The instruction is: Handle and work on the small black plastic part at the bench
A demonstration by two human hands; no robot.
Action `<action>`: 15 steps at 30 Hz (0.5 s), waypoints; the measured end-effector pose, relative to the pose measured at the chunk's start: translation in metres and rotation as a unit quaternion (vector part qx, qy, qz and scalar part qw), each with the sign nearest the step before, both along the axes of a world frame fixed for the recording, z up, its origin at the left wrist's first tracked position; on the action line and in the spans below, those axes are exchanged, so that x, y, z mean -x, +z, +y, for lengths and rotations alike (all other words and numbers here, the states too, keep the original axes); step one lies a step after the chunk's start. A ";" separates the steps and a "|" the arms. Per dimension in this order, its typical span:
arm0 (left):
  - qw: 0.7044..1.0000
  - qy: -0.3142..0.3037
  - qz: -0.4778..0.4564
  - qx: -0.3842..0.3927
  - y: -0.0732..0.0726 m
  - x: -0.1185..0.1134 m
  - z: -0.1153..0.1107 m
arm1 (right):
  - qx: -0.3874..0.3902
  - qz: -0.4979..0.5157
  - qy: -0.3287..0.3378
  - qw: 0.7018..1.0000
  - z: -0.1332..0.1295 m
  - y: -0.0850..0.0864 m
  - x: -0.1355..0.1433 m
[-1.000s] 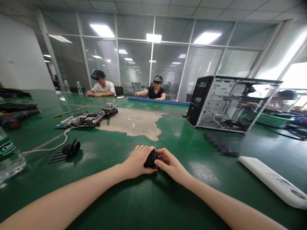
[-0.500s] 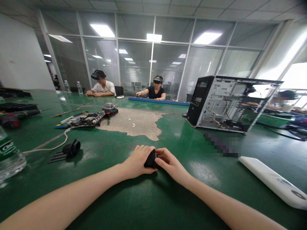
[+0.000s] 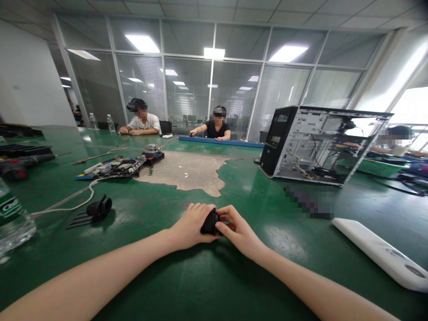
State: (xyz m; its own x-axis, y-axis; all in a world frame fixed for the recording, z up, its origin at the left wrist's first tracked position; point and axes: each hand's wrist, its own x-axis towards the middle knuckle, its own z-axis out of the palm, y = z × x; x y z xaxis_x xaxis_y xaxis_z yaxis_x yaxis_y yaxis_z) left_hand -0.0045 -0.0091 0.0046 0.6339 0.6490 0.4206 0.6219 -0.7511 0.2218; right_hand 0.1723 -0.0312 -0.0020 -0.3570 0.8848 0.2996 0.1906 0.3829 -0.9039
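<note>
A small black plastic part [image 3: 209,223] is between my two hands, low over the green table. My left hand [image 3: 191,224] is wrapped round its left side, with the thumb along the near edge. The fingertips and thumb of my right hand [image 3: 239,231] pinch its right end. Much of the part is covered by my fingers, so its exact kind does not show. Farther left on the table lies another black plastic piece [image 3: 99,207] with a round collar and long flat prongs.
A circuit board [image 3: 115,168] lies at left behind a white cable [image 3: 90,196]. An open computer case [image 3: 281,142] stands at right, with a white power bank-like slab [image 3: 377,254] nearer me. A water bottle [image 3: 13,218] is at the left edge. Two people sit across the table.
Almost nothing differs. Both hands keep their hold on the black part, and the view has shifted very slightly.
</note>
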 end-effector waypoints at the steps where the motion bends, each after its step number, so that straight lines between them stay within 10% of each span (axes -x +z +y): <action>1: 1.000 0.000 0.000 0.000 0.000 0.000 0.000 | 0.006 -0.001 -0.002 1.000 0.000 -0.001 0.000; 15: 1.000 0.001 -0.004 -0.003 -0.001 0.000 0.001 | -0.031 -0.007 -0.007 0.999 -0.002 0.001 -0.001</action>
